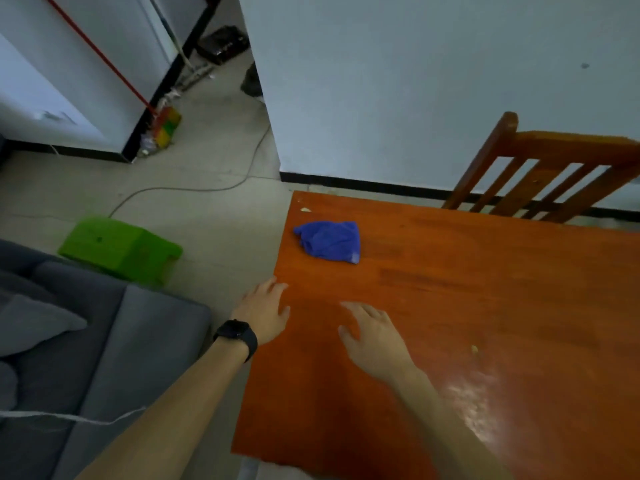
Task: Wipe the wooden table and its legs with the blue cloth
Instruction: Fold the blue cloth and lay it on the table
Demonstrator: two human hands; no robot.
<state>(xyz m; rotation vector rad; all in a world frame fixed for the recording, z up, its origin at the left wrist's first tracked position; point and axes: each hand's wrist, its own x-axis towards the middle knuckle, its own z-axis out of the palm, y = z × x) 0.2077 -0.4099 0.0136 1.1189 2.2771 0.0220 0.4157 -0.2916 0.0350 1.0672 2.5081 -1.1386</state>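
Orange-brown wooden surface [450, 306] carries a crumpled blue cloth [329, 241] by its far left corner; left hand [264, 311] and right hand [372, 336], grips apart, seemingly hover short of it, poised for pickup.

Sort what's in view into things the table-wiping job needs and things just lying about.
For the job: blue cloth, lying crumpled on the wooden table; left hand and right hand, both open, holding nothing.

Lying about: green plastic stool, grey sofa, wooden chair, broom, floor cable.
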